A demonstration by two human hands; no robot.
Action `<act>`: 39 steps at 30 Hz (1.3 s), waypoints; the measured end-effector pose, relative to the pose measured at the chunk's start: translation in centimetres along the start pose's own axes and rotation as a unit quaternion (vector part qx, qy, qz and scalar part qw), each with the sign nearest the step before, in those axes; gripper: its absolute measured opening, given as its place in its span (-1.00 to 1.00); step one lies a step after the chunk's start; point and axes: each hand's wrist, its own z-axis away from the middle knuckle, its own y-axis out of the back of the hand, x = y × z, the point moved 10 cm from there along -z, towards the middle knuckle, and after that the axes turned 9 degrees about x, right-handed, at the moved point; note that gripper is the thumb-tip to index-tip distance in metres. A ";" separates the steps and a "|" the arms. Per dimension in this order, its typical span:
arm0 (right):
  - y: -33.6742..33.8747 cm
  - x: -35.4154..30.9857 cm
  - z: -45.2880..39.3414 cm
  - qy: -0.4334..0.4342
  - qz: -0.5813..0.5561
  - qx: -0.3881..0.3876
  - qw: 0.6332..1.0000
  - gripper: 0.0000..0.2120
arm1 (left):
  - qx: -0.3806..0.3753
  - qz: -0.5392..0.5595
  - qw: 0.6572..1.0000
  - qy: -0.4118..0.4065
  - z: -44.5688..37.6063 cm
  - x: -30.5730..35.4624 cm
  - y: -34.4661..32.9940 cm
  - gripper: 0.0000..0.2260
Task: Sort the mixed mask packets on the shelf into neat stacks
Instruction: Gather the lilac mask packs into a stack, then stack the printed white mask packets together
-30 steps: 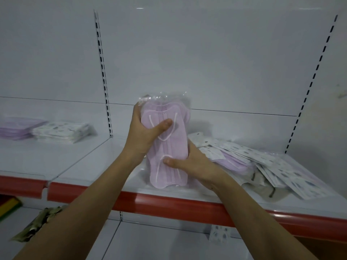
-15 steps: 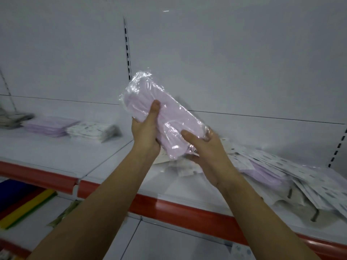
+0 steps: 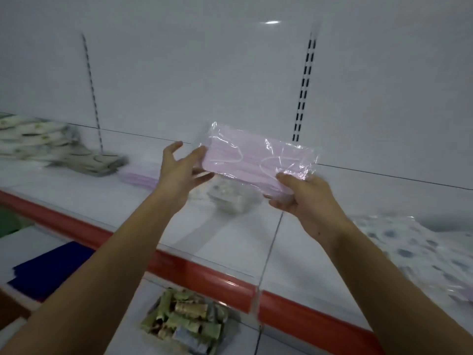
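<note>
Right now the pink mask packet (image 3: 258,160) is up in the air above the shelf (image 3: 230,239), well clear of its surface, roughly flat and slanting down toward the right. The right hand (image 3: 304,198) has the only firm grip: its thumb lies on top of the packet's right end and its fingers curl beneath it. The left hand (image 3: 181,172) is spread, its fingers mostly straight, with only the thumb and a fingertip or two meeting the packet's left edge. That leaves the long, floppy packet held properly at one end, so the likeliest slip is the slick film sliding out or the left end sagging if the right grip loosens.

A pink stack (image 3: 139,175) lies far left of the hands, partly hidden by the left wrist, with a patterned stack (image 3: 230,198) just below the packet. Setting the packet down short would likely land it on the wrong stack, and a skewed release would spoil the neatness. The unsorted pile (image 3: 419,252) waits at the right.
</note>
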 end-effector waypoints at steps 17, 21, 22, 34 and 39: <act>-29.5 10.2 -11.4 -0.022 0.281 0.023 0.959 -0.53 | 0.032 -0.538 0.809 -0.237 -25.7 6.3 15.0 -0.79; -30.3 11.1 -13.4 0.073 0.518 0.021 0.852 -0.65 | -0.072 -0.645 0.726 -0.227 -26.3 2.1 13.9 -0.69; -30.7 11.8 -13.6 0.093 0.582 0.003 0.808 -0.66 | -0.080 -0.679 0.694 -0.225 -26.0 1.1 13.9 -0.69; -30.5 8.9 -12.8 0.220 0.670 0.030 0.708 -0.60 | -0.107 -0.709 0.627 -0.305 -24.3 0.6 11.3 -0.58; -28.9 6.8 -12.3 0.213 0.614 0.032 0.759 -0.71 | -0.110 -0.705 0.625 -0.317 -22.4 1.5 9.1 -0.56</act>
